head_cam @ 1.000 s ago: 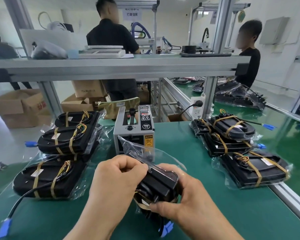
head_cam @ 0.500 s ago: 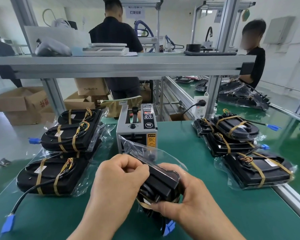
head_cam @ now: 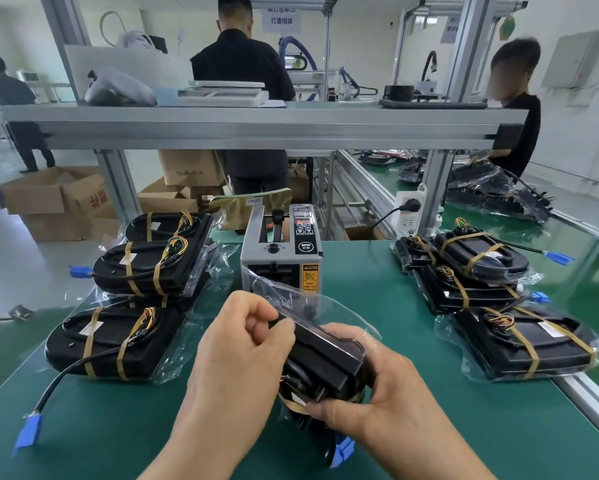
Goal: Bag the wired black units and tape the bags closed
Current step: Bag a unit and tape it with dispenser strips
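Observation:
Both my hands hold one wired black unit [head_cam: 325, 365] on edge above the green table, partly inside a clear plastic bag [head_cam: 329, 306] whose open end sticks up toward the tape dispenser. My left hand [head_cam: 242, 355] grips the unit's left end, its fingers curled over the bag's edge. My right hand [head_cam: 370, 396] clasps the unit from the right and below. The unit's blue connector [head_cam: 344, 450] hangs beneath my right hand. The grey automatic tape dispenser [head_cam: 280, 258] stands just behind the bag.
Bagged black units with brown tape bands are stacked at left [head_cam: 149, 268] and lie at left front [head_cam: 114, 341]; more are piled at right [head_cam: 464, 268] and right front [head_cam: 526, 344]. A blue plug [head_cam: 27, 433] trails at front left. An aluminium shelf [head_cam: 256, 126] spans overhead. People stand beyond.
The hands and the unit hold nearly the same pose; the camera has tilted a little, shifting the scene slightly downward and right.

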Motion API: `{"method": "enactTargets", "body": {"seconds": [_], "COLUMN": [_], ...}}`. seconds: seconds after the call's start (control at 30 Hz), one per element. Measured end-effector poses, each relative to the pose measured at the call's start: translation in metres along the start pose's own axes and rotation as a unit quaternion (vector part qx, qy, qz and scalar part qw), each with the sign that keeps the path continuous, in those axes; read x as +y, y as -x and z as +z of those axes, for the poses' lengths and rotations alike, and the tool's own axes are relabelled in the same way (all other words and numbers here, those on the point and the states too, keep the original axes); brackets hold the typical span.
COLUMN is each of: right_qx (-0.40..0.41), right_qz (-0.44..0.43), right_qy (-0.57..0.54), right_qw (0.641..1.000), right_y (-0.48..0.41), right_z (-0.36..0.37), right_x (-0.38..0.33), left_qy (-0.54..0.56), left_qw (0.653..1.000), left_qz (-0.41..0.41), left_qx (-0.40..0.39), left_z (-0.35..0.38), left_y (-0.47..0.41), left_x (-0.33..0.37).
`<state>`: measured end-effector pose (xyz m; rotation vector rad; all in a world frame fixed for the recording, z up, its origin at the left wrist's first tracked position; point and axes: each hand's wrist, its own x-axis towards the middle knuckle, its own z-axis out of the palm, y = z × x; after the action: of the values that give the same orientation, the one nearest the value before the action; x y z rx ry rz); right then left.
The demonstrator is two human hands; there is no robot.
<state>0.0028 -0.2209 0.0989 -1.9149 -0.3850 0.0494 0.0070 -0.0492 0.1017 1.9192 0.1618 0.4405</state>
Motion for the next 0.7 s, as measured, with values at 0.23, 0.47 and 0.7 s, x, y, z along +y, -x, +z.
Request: {"method": "enactTargets", "body": {"seconds": [0.23,0.47,0.7], "right_qx": [0.000,-0.011,-0.011], "right_qz": [-0.005,-0.005,-0.011], "right_qy": [0.011,0.015,-0.017], "right_qw": [1.000,1.000,1.000], "right_y": [-0.001,-0.001,-0.001], "right_z": [0.001,0.001,-0.004], "right_x": [0.001,0.004,0.006], "left_qy": [-0.045,-0.025,-0.010], "left_qw": [0.999,0.999,0.991], "left_qz": [0.020,0.030,0.073], "left_qx": [-0.014,-0.026,-0.109], "left_z": [0.000,-0.006,-0.009], "left_y": [0.002,-0.015,-0.021], "left_x": [0.001,-0.004,-0.003]}}
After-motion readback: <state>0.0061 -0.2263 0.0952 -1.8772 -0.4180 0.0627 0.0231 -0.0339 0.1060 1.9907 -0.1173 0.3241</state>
